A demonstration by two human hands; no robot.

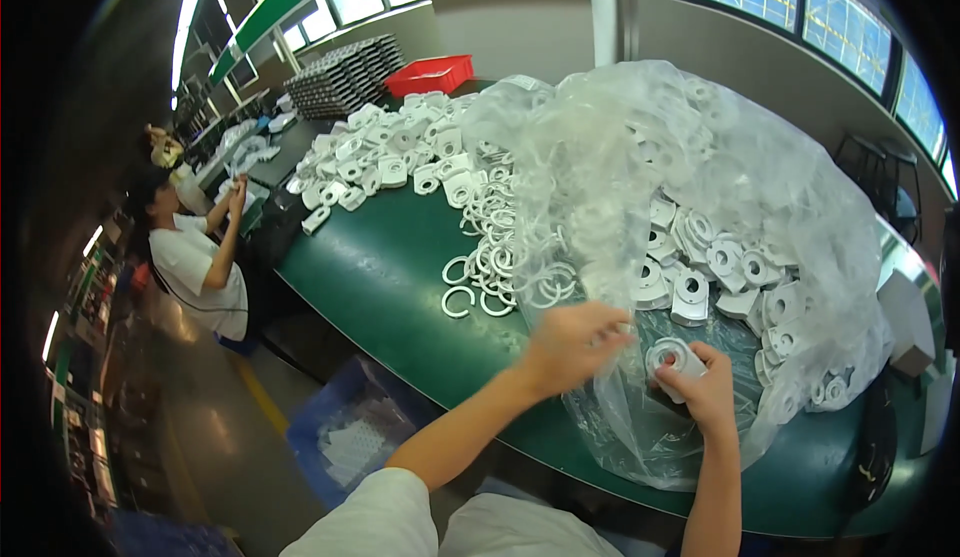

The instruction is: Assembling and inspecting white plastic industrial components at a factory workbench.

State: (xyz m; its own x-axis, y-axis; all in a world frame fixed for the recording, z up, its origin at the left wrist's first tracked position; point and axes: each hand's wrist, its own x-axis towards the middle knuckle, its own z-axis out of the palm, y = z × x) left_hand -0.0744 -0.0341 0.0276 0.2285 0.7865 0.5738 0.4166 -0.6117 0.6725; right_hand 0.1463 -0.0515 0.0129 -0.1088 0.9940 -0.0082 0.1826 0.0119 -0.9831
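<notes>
A white moulded plastic part with a round hole (pixel 673 359) sits at lower right of the frame, its holed face turned up toward the camera, right hand (pixel 700 387) fingers clamped around it. The left hand (pixel 572 342), fingers curled together, pinches the clear plastic bag (pixel 700 147) holding more white parts on the green worktop (pixel 380 267). White plastic rings (pixel 495 257) lie beside the bag.

A large crumpled clear plastic bag (pixel 700 187) of white moulded parts lies open on the green table (pixel 380 277), right of centre.
</notes>
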